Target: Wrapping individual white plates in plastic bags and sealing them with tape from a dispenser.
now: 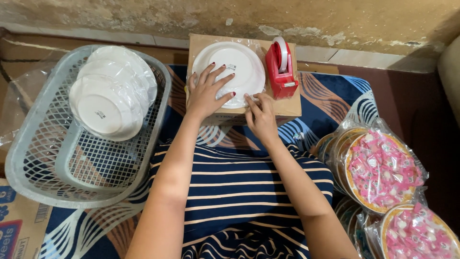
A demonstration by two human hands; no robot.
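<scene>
Left hand [209,91] lies flat, fingers spread, on wrapped white plate [230,72] atop cardboard box [287,111] at 12 o'clock. Right hand [261,115] fingertips pinch plate's lower edge wrap. Red tape dispenser [281,68] just beside, 1 o'clock.

This looks like a room in a home used for small packing work done on the floor. Along the top of the frame runs a stained, flaking plaster wall [335,19] meeting a tiled floor edge [373,60]. A blue patterned cloth [330,96] is spread over the floor as a seat. A low cardboard box [287,110] at upper centre serves as a table, with a red tape dispenser [281,69] on it. A grey plastic basket [33,144] of white plates sits at left, and wrapped plates of pink sweets [383,168] pile at lower right.
</scene>
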